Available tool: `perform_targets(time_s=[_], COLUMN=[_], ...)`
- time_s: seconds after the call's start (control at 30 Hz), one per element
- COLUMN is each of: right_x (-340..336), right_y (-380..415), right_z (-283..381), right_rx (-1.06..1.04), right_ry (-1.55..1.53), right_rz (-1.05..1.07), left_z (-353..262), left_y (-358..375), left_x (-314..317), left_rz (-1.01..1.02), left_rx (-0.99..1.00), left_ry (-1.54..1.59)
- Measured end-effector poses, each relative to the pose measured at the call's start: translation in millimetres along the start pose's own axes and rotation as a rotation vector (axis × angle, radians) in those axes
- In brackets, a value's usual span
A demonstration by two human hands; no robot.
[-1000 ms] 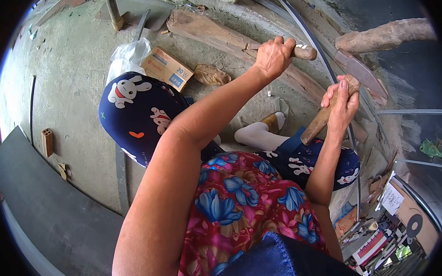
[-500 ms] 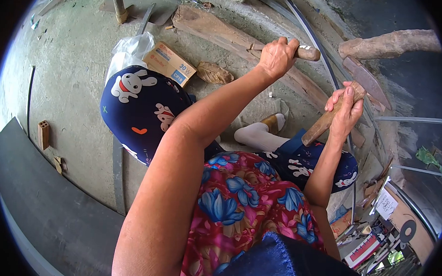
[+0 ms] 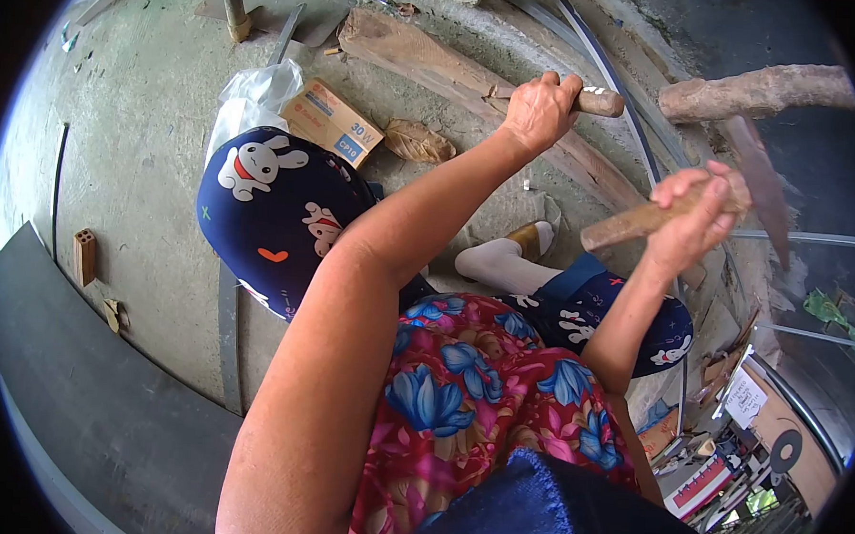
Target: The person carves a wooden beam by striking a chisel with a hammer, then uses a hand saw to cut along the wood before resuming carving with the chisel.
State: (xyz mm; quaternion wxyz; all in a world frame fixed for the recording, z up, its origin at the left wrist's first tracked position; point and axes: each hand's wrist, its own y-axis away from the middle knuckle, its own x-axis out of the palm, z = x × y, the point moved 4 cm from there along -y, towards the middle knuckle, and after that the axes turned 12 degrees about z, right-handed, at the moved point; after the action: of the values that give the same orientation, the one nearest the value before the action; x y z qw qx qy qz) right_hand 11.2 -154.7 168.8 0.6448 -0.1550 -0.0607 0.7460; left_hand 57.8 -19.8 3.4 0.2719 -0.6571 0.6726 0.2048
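Observation:
My left hand (image 3: pixel 541 112) is closed around a tool's wooden handle (image 3: pixel 602 103), over a long wooden plank (image 3: pixel 427 62) on the floor. A thin metal end pokes out on the other side of the fist; its kind is hard to make out. My right hand (image 3: pixel 692 221) grips a hammer (image 3: pixel 630 225) by its wooden handle, close to the head. The hammer's tapered metal head (image 3: pixel 763 191) is blurred by motion and raised to the right, apart from the left hand's tool. Just above it lies a rough log (image 3: pixel 755 93).
A small cardboard box (image 3: pixel 334 122) and a dry brown leaf (image 3: pixel 419 141) lie beyond my left knee. Long metal strips (image 3: pixel 612 79) run past the plank. A dark sheet (image 3: pixel 90 348) covers the lower left. Cluttered tools and a tape roll (image 3: pixel 786 452) are at lower right.
My right hand and the hammer have moved right, and the hammer's handle is closer to level. My left hand and its tool have hardly shifted.

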Motion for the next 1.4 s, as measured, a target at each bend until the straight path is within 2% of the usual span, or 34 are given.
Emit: perform_targets(time_s=[0.07, 0.1, 0.17, 0.27, 0.4, 0.5, 0.57, 0.73, 0.83, 0.97, 1.07, 1.4], right_x=[2.6, 1.3, 3.2, 1.6, 1.0, 0.2, 6.4, -6.0, -11.9, -13.9, -16.2, -20.4], right_y=[4.8, 9.0, 13.3, 13.4, 6.8, 10.8, 13.7, 17.1, 16.6, 17.6, 18.7, 18.5], right_z=[-32.1, -54.6, -67.9, -61.3, -31.8, -47.9, -72.5, -73.3, -73.0, -52.9, -42.5, -44.1], right_rx=[0.068, 0.278, 0.461, 0.419, 0.201, 0.132, 0.406, 0.474, 0.447, 0.358, 0.316, 0.302], right_ry=[0.092, 0.187, 0.157, 0.002, -0.005, 0.021, 0.143, 0.003, 0.064, -0.009, -0.019, -0.02], right_rz=[0.067, 0.136, 0.145, 0.094, 0.048, 0.087, 0.133, 0.107, 0.107, 0.083, 0.065, 0.069], left_z=[-0.1, 0.6, 0.7, 0.4, -0.2, -1.5, -2.3, -4.4, -10.5, -24.8, -23.9, -12.2], left_y=[0.2, 0.1, -0.6, -0.5, -1.6, -1.0, -0.2, 7.0, 11.6, 14.3, 12.6, 8.1], left_x=[-0.4, 0.1, -1.2, -3.3, 1.5, 2.6, 5.4, 12.4, 17.2, 18.5, 11.5, 13.1], left_rz=[-0.002, -0.007, -0.021, -0.036, 0.0, 0.005, 0.004, 0.03, 0.036, 0.034, -0.008, 0.038], left_rx=[-0.002, -0.003, 0.0, -0.006, -0.003, 0.004, 0.021, 0.05, 0.112, 0.168, 0.166, 0.105], left_ry=[0.005, 0.007, 0.014, 0.028, 0.001, -0.017, -0.021, -0.069, -0.094, -0.108, -0.081, -0.063])
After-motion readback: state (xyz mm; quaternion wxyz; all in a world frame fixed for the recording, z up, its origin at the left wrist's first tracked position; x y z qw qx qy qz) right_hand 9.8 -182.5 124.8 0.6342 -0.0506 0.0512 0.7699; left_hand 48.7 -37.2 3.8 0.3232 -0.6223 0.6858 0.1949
